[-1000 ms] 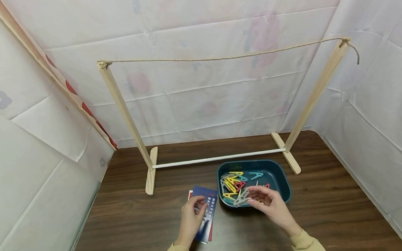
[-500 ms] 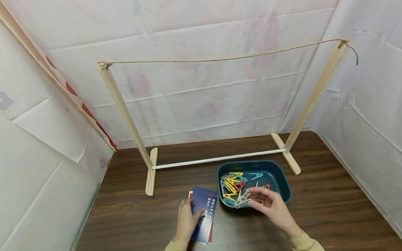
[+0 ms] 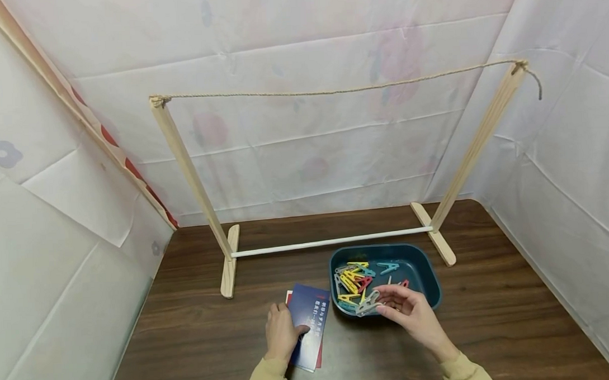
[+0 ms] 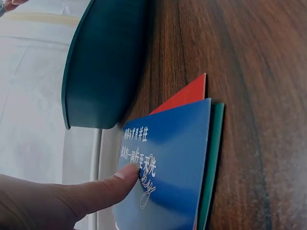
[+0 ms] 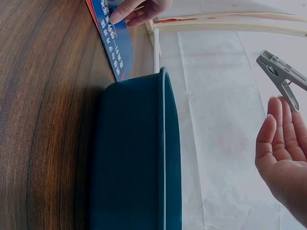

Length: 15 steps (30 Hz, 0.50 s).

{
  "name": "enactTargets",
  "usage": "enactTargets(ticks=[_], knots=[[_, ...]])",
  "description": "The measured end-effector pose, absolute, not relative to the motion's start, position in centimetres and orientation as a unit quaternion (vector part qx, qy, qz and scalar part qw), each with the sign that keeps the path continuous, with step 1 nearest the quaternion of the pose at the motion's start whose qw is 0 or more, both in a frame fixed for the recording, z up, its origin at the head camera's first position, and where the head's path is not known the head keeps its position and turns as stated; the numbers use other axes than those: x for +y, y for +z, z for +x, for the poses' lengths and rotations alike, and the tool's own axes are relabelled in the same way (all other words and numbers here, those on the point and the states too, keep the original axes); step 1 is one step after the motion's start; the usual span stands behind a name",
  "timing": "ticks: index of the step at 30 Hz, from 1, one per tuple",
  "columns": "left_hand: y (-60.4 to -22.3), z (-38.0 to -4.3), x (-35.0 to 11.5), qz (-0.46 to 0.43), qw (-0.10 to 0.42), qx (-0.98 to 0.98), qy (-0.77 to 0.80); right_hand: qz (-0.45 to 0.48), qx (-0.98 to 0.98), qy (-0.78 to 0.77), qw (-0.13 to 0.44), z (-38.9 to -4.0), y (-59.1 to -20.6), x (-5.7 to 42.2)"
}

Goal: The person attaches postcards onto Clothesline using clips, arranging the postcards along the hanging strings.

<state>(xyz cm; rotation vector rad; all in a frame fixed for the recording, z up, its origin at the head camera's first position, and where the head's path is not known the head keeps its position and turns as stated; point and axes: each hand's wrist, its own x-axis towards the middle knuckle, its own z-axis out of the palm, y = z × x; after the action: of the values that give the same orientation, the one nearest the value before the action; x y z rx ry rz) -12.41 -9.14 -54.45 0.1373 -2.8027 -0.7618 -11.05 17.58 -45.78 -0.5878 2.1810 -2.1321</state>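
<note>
In the head view my left hand [image 3: 281,333] is at the left edge of a small stack of cards, fingers bent along that edge. Its thumb lies on the top blue card [image 3: 312,304], which bears white writing. A red card [image 4: 184,96] and a green card [image 4: 214,153] stick out beneath the blue one in the left wrist view; the fingertips are hidden there. My right hand [image 3: 413,313] pinches a grey clothespin [image 3: 367,303] by one end, between thumb and fingers, over the near rim of the teal tub [image 3: 428,272].
Several yellow, red, blue and grey clothespins [image 3: 349,280] lie in the tub. Behind it stands a wooden frame with a left post [image 3: 188,166], a right post [image 3: 476,139] and a white rod [image 3: 331,243] low across. A rope [image 3: 301,93] spans the post tops.
My left hand has moved from above the cards to their left edge, and its thumb has come down on the blue card. My right hand stays with the grey clothespin.
</note>
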Motion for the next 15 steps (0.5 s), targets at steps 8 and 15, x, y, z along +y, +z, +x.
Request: enactTargets(ticks=[8,15], knots=[[-54.7,-13.1,-9.7,0.052,0.109,-0.960,-0.251,-0.182,0.703,-0.687,0.028,-11.0,-45.9,17.6],[-54.8,-13.4,-10.3,0.055,0.097,-0.950,-0.290,-0.173,0.710,-0.682,0.036,-11.1,-46.1,17.7]])
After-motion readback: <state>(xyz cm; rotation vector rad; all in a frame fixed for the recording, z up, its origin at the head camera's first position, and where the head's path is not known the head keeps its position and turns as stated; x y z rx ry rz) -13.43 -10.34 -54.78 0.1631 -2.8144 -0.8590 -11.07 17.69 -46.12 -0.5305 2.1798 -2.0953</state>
